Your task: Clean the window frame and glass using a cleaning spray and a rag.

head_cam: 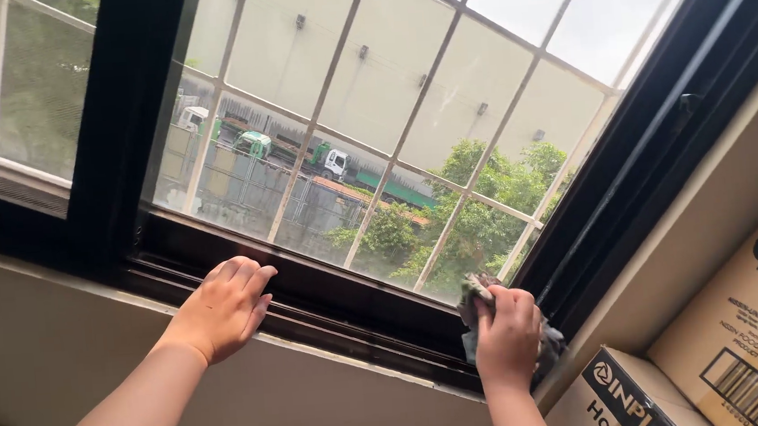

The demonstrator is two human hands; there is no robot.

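Observation:
My left hand (pixel 223 307) rests flat on the black lower window frame (pixel 332 305), fingers curled over the sill track, holding nothing. My right hand (pixel 508 337) grips a dark grey cloth (pixel 472 294) and presses it against the bottom right corner of the window frame, where the glass pane (pixel 374 142) meets the sill. Part of the cloth bunches out below and to the right of the hand.
White metal bars (pixel 409 131) run outside the glass. A beige wall (pixel 68 350) lies below the sill. Cardboard boxes (pixel 743 339) stand stacked at the right, close to my right hand. The black vertical sash (pixel 115 125) divides the window at left.

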